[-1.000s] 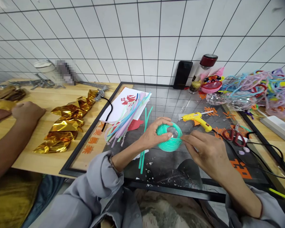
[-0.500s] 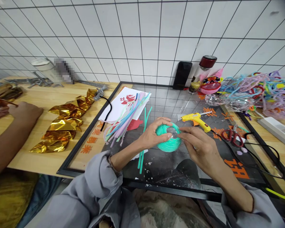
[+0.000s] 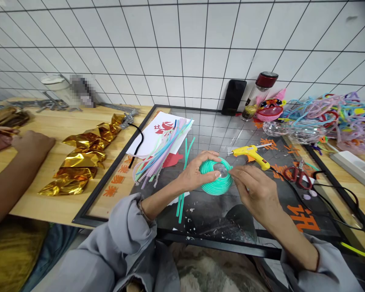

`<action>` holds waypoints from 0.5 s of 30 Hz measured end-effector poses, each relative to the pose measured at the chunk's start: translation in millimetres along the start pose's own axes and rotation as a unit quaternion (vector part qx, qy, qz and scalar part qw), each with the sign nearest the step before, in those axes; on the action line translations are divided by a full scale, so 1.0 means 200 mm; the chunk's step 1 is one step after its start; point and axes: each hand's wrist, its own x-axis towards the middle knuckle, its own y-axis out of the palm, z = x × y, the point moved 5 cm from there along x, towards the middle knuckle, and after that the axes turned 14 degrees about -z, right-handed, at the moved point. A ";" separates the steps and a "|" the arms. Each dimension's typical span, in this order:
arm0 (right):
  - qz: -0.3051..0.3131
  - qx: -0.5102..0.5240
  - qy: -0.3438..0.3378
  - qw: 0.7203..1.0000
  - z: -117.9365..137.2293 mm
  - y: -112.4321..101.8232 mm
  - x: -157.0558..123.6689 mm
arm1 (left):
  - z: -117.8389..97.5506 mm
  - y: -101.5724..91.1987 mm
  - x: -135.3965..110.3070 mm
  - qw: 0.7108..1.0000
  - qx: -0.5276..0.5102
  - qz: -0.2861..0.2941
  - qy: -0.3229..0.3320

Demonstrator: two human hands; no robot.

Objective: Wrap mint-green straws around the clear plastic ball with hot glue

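My left hand (image 3: 196, 173) is closed around a clear ball (image 3: 222, 169) wound with rows of green pipe cleaner (image 3: 216, 187). The thumb and fingers clasp its left side, and a bare clear round patch faces up. At the ball's right edge, my right hand (image 3: 258, 190) pinches the green pipe cleaner's end between thumb and fingertips. Loose green pipe cleaners (image 3: 181, 205) lie on the glass-like board (image 3: 209, 223), left of the ball. Just beyond my right hand rests a yellow glue gun (image 3: 251, 155).
Pastel pipe cleaners (image 3: 160, 156) lie across white paper (image 3: 148, 136). Red-handled scissors (image 3: 298, 176), a cord and a power strip (image 3: 355, 168) are at right. Behind stand a phone (image 3: 233, 97) and a glass bottle (image 3: 255, 97). Gold foil (image 3: 78, 164) lies left, near another person's hands (image 3: 33, 142).
My right fingers have shifted slightly outward from the clear patch to the ball's right edge. My left hand and the ball have hardly moved. The other person's hands moved a little.
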 end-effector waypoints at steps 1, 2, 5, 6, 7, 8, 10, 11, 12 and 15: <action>-0.001 0.013 0.004 1.000 0.00 0.00 0.00 | 0.00 0.00 0.00 1.000 -0.002 0.001 0.000; -0.002 0.022 0.008 1.000 0.00 0.00 0.00 | 0.00 0.00 0.00 1.000 -0.003 0.001 0.001; -0.004 0.047 0.011 0.999 0.01 0.01 0.00 | 0.00 0.00 0.00 1.000 -0.002 0.002 0.005; -0.005 0.055 0.011 0.998 0.01 0.01 0.00 | -0.01 0.01 0.00 1.000 0.000 0.001 0.007; -0.007 0.063 0.011 0.998 0.01 0.01 0.00 | -0.01 0.01 0.00 1.000 0.002 0.001 0.007; -0.008 0.069 0.012 0.997 0.01 0.02 0.00 | -0.01 0.01 0.00 1.000 0.003 0.000 0.008; -0.008 0.084 0.015 0.996 0.01 0.02 0.00 | -0.01 0.01 0.00 1.000 0.002 -0.001 0.008; -0.007 0.094 0.018 0.995 0.01 0.02 0.00 | -0.01 0.01 0.00 1.000 0.001 -0.001 0.008; -0.004 0.104 0.023 0.994 0.01 0.02 0.00 | 0.00 0.01 0.00 1.000 0.000 -0.001 0.008; 0.002 0.129 0.044 0.991 0.00 0.01 0.01 | -0.01 0.00 0.00 1.000 0.001 0.000 0.008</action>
